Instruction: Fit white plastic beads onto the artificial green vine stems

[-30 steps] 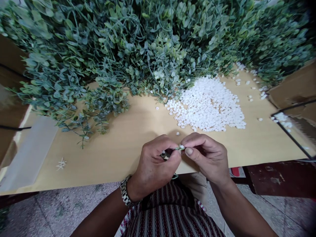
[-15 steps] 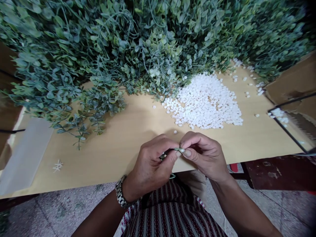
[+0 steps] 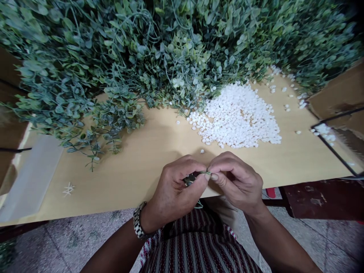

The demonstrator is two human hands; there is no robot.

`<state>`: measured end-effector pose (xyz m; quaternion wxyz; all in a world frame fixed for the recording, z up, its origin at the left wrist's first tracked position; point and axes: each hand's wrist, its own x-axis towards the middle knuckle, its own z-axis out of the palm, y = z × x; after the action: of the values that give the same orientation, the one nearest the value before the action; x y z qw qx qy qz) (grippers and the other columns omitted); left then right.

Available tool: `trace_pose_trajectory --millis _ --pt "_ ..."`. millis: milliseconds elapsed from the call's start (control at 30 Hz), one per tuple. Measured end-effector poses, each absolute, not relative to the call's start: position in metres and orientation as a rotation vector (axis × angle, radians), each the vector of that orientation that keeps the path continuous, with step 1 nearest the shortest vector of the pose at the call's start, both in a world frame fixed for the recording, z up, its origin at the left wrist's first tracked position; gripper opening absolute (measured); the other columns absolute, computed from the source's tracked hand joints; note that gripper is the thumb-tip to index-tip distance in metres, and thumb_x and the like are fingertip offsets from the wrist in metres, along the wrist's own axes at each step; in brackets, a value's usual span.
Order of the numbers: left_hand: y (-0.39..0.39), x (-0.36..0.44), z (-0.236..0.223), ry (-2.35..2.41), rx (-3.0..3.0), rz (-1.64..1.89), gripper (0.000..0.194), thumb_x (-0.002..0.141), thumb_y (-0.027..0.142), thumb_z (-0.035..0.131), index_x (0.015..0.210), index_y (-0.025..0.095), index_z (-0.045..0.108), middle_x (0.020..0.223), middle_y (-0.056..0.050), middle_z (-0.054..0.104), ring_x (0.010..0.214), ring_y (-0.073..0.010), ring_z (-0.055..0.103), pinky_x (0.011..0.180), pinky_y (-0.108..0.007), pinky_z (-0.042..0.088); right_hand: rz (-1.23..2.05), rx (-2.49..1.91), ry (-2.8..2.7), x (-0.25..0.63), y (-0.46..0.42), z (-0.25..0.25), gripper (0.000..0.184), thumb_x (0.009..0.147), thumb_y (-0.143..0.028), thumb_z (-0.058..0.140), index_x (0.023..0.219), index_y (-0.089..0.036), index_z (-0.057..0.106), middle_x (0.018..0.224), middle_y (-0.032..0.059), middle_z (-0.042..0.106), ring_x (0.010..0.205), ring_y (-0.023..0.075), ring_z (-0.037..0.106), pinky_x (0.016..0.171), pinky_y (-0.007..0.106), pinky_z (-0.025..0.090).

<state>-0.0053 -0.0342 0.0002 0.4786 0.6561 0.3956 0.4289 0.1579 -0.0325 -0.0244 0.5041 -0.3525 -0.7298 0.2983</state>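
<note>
Both hands meet above the front edge of a light wooden table (image 3: 136, 170). My left hand (image 3: 176, 189), a metal watch on its wrist, is closed around a small green sprig (image 3: 191, 178) whose tip shows between the thumbs. My right hand (image 3: 236, 180) pinches that tip, fingers pressed together; the small white piece seen there earlier is now hidden. A heap of small white beads (image 3: 239, 117) lies just beyond the hands, with one loose bead (image 3: 202, 151) close to them.
A large pile of artificial green foliage (image 3: 148, 57) covers the back of the table. A white star-shaped piece (image 3: 68, 189) and a pale flat strip (image 3: 31, 178) lie at the left. Cardboard boxes (image 3: 338, 98) stand at both sides, a black wire frame (image 3: 335, 148) at the right.
The white bead visible at the sprig's tip between my fingers a second ago is now covered by my fingertips. Both hands stay in nearly the same place.
</note>
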Motion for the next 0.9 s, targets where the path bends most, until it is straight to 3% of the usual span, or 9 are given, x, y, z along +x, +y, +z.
trace_pose_trajectory --millis 400,900 --pt "-0.0335 -0.0037 0.0027 0.975 1.514 1.036 0.011 0.076 0.008 0.058 0.07 0.015 0.063 0.066 0.0 0.057 0.063 -0.0106 0.051 0.059 -0.023 0.041 0.428 -0.825 -1.888 0.1603 -0.0362 -0.0299 0.026 0.076 -0.005 0.062 0.096 -0.021 0.063 0.077 0.0031 0.064 0.07 0.0162 0.061 0.058 0.03 0.05" --pt "-0.0338 0.0012 -0.0042 0.912 1.63 1.202 0.014 0.075 0.001 0.053 0.072 0.014 0.058 0.074 -0.001 0.056 0.071 -0.0103 0.053 0.064 -0.022 0.043 1.279 -0.806 -1.355 0.1595 -0.0369 -0.0264 0.008 0.082 -0.015 0.062 0.084 -0.022 0.066 0.074 -0.0012 0.057 0.07 0.0103 0.053 0.064 0.024 0.042"
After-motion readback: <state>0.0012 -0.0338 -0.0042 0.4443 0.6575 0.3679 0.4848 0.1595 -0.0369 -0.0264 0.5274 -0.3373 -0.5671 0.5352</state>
